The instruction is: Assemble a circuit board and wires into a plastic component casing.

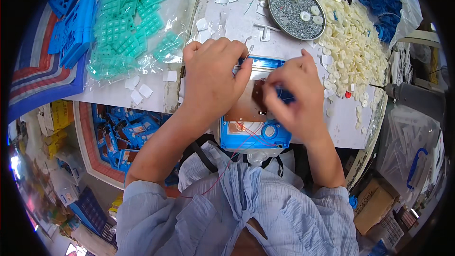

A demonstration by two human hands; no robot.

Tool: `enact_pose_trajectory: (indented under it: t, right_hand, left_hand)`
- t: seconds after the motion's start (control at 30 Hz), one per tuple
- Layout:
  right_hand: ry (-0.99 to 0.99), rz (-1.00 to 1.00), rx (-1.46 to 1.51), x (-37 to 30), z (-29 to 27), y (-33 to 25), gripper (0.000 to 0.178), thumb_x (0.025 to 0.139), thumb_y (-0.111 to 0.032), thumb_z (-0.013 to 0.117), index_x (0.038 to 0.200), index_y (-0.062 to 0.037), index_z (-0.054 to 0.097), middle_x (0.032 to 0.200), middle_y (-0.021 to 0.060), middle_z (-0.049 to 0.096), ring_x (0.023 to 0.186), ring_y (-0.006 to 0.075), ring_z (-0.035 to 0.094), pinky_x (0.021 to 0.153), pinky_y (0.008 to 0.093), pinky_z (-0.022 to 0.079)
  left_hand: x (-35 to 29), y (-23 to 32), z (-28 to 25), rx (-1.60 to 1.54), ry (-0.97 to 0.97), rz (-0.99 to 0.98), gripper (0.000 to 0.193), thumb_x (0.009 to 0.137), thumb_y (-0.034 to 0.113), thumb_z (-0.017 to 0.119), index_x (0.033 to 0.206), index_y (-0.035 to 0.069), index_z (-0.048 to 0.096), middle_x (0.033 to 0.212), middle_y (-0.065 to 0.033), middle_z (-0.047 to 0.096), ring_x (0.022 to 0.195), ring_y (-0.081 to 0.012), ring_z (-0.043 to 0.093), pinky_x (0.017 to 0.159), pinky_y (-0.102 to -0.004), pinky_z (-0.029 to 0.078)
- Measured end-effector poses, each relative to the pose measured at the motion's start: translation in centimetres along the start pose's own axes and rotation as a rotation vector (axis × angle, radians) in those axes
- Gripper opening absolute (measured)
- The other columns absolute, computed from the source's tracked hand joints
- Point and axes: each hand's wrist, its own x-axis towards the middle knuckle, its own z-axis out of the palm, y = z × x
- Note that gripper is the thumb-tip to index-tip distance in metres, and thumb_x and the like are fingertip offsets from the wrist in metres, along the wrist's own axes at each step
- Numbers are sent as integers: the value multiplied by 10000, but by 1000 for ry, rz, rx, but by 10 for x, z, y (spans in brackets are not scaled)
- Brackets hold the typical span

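In front of me lies a blue plastic casing (pixel 228 136), its lower part showing a round speaker-like ring. Over its middle sits a brown circuit board (pixel 242 112), with thin red wires (pixel 246 134) running down from it. My left hand (pixel 213 76) is closed at the board's far left corner, thumb against the curled fingers. A thin, pale small piece (pixel 250 50) sticks out by its fingertips; I cannot make out what it is. My right hand (pixel 298 97) is over the right side of the board, its bent fingers smeared by motion, so their grip is hidden.
Green keypad sheets (pixel 128 24) in clear plastic lie far left, beside blue casings (pixel 78 31). A round tin of small metal parts (pixel 296 17) stands beyond a heap of cream discs (pixel 350 43). A grey power screwdriver (pixel 412 97) is at right; a bin of blue assemblies (pixel 128 128) sits lower left.
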Motion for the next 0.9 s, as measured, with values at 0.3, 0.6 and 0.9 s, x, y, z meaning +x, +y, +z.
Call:
enact_pose_trajectory:
  t: [0.3,0.6,0.9]
  right_hand:
    - [-394,-141,65,7,-26,-15,129,780,-131,767,885,-75,717,963,48,672,983,291,608,1039,526,457]
    - [-241,-256,69,54,-11,47,137,844,-122,757,971,-77,733,907,63,725,871,301,640,806,415,507]
    - [-146,-238,271,39,-2,40,103,832,-100,740,923,-73,699,855,73,674,853,294,632,765,401,499]
  left_hand:
    - [-2,-3,0,-25,108,50,96,823,161,773,898,145,715,913,30,711,943,-217,627,911,-437,366]
    - [0,-5,1,-219,103,123,147,791,115,796,906,148,711,940,32,730,953,-220,623,911,-418,387]
    - [-7,-9,-4,-343,108,107,160,792,86,800,927,106,715,1120,-63,730,984,-267,626,919,-398,447]
